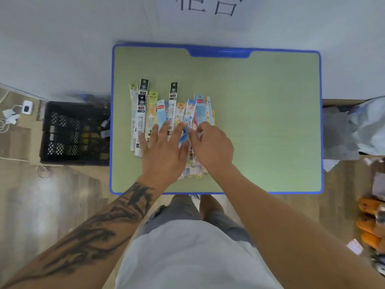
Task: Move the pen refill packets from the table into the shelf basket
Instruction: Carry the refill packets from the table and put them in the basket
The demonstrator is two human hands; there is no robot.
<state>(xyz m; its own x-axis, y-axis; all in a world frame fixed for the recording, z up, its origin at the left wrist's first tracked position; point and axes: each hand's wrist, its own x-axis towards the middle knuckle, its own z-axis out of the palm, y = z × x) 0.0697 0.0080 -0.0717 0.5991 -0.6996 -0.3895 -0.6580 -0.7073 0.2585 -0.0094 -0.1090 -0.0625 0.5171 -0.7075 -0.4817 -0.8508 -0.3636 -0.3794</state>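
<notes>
Several long, narrow pen refill packets (170,109) lie side by side on the left half of the green table (260,113), some with black tops, others pale blue or yellow. My left hand (164,149) rests flat on their lower ends with its fingers spread. My right hand (210,142) is just to the right, with its fingers curled and pinching the edge of a blue-and-white packet (189,113) in the middle of the pile. The packets' lower parts are hidden under both hands.
A black lattice basket (73,132) stands on the floor left of the table. White cables and a charger (18,113) lie further left. Grey bags (354,130) sit to the right, and orange items (370,222) lie at the right edge. The table has a blue rim.
</notes>
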